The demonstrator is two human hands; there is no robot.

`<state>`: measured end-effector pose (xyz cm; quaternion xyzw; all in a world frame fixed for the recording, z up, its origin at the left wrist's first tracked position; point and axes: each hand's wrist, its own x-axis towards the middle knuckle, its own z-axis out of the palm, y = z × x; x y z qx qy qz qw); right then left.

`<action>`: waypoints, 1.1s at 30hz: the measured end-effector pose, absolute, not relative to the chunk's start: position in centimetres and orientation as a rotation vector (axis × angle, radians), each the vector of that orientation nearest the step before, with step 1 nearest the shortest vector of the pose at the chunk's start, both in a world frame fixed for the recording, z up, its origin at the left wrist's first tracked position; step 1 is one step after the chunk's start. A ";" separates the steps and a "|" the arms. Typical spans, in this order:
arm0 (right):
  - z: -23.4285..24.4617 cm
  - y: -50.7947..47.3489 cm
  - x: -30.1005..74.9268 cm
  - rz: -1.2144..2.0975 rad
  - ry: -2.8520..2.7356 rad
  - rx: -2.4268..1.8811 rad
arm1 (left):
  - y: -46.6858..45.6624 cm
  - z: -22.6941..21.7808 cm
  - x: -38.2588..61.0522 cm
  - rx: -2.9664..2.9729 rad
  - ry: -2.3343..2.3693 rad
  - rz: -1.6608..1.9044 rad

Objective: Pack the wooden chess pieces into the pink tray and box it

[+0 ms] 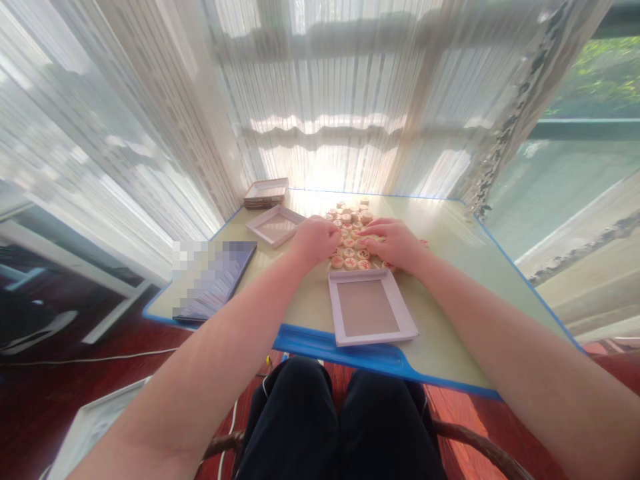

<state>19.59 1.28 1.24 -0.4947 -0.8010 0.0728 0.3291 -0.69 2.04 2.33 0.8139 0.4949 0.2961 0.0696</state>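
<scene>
Several round wooden Chinese chess pieces (349, 253) with red and dark characters lie grouped on the table, some in rough rows. My left hand (317, 241) rests at the left side of the group with its fingers curled in. Whatever is between those fingers, if anything, is hidden. On the right side, my right hand (393, 243) reaches over the pieces with its fingers stretched out and apart, the tips touching or just above them. A shallow white open box (408, 323) sits just in front of the pieces, near me.
A second shallow white box (275, 227) lies left of my left hand. Behind it is a stack of flat boxes (266, 193). A dark flat folder or book (241, 270) lies at the table's left. The table (465, 267) has a blue edge; curtains (325, 87) hang behind.
</scene>
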 end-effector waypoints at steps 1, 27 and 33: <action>1.4 1.2 19.6 0.216 -2.035 -1.305 | 2.2 2.3 -0.8 2.450 1.546 0.897; 1.0 3.1 22.6 0.166 -1.685 -1.890 | 3.9 0.7 -2.2 2.461 1.586 0.801; 1.1 2.7 21.8 -0.106 -1.830 -1.665 | 3.8 0.8 -2.4 2.460 1.713 0.890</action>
